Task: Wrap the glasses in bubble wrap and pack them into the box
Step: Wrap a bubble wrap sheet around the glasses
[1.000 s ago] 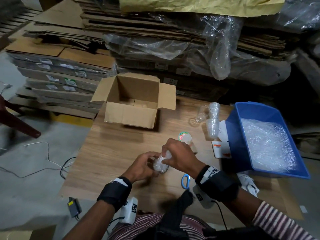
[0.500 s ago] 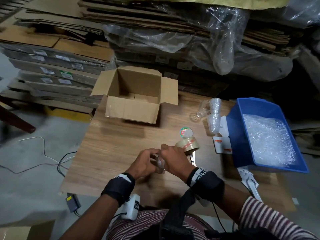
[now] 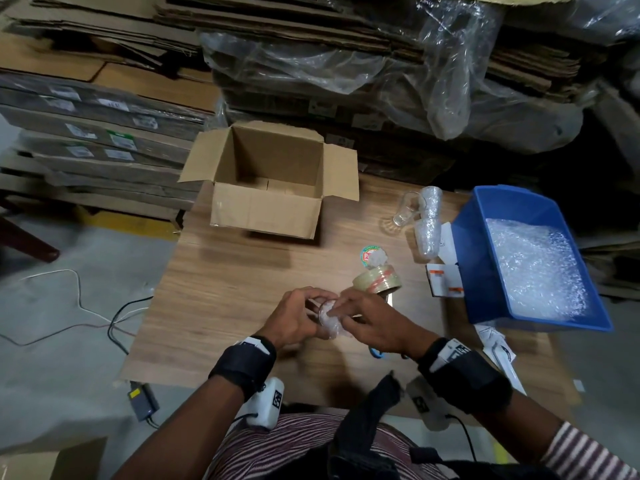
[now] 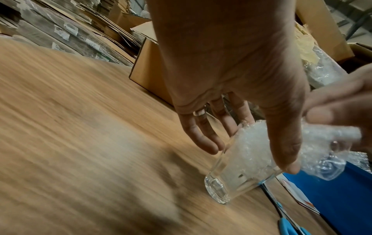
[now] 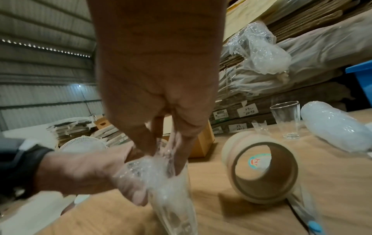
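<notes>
Cardboard stacks wrapped in loose plastic fill the warehouse behind a wooden bench (image 3: 242, 306). Toward its far left stands the box (image 3: 270, 188), flaps open and nothing seen inside.

Near the front edge, the left hand (image 3: 294, 320) steadies a glass (image 4: 231, 174) with thumb and fingertips curled round its upper part. The glass stands base-down on the bench, long axis close to upright, mouth up toward the hands, with bubble wrap (image 4: 251, 147) bunched in and over its mouth. The right hand (image 3: 374, 327) pinches that wrap at the rim, fingers together, and seems to be tucking it in.

To do this well, I judge, the left hand should keep the base planted while the right pushes the loose end fully inside and smooths the sheet down the wall, so that no bare glass is left at the bottom.

Just right of the hands a tape roll (image 3: 377, 284) lies tilted, with blue-handled scissors (image 4: 289, 225) partly under the right wrist. Further right and back stand a bare glass (image 3: 405, 211) and wrapped glasses (image 3: 429, 220) beside a blue bin (image 3: 485, 306) of more wrap.
</notes>
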The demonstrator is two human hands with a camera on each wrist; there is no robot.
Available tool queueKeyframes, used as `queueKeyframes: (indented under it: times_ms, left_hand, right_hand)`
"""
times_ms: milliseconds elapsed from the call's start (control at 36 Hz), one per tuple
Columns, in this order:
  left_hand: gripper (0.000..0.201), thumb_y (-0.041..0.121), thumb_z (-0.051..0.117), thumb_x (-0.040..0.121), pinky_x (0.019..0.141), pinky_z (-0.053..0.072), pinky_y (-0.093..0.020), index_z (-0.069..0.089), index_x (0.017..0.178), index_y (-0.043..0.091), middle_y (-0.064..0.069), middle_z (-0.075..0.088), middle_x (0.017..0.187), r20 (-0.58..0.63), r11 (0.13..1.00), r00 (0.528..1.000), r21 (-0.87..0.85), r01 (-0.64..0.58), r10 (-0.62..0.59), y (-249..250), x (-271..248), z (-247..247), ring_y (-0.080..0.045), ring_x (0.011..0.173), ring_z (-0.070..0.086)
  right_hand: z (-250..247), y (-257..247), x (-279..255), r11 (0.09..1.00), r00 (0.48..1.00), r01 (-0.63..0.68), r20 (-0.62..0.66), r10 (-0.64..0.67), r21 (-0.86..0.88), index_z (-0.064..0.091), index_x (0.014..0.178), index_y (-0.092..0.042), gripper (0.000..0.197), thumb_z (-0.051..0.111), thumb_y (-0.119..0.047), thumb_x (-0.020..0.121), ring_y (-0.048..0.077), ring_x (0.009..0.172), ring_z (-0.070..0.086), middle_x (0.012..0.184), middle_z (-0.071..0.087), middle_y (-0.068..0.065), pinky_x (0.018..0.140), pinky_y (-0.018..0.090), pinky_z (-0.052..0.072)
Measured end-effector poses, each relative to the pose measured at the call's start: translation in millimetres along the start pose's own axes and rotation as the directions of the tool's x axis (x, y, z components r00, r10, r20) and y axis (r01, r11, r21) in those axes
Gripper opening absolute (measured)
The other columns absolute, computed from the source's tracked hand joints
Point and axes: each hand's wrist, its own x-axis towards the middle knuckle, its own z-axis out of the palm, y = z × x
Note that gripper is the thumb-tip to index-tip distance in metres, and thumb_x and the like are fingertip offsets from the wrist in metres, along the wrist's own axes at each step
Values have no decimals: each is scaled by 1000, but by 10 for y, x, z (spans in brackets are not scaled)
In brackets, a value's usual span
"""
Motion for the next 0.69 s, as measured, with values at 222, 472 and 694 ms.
queueKeyframes:
  times_ms: [222, 472, 694]
  left_hand:
    - [71, -2, 98, 48, 83, 62, -36, 77, 113, 18, 0, 78, 103, 13, 1000, 1000, 12, 19, -19, 30, -7, -49, -21, 94, 74]
    - [72, 1, 100, 48, 83, 61, -34, 74, 110, 27, -3, 76, 105, 32, 999, 999, 38, 12, -14, 45, 24, -56, -20, 93, 74]
    - [66, 16, 97, 39, 79, 63, -36, 75, 92, 47, 5, 73, 95, 34, 1000, 999, 12, 12, -12, -19, 59, -50, -14, 86, 71]
  right_hand:
    - [154, 31, 105, 990, 994, -93, -75, 85, -105, 75, 72, -15, 7, 72, -11, 76, 21, 69, 60, 74, 61, 1, 62, 30, 43]
    - [185, -79, 231, 960, 991, -134, -40, 129, -244, 74, 79, -27, 8, 74, -20, 75, 26, 77, 66, 86, 66, 1, 65, 27, 33]
    - [387, -48, 182, 986, 979, -81, -195, 52, -147, 67, 74, -20, 5, 71, -17, 73, 29, 62, 61, 75, 63, 0, 54, 30, 44]
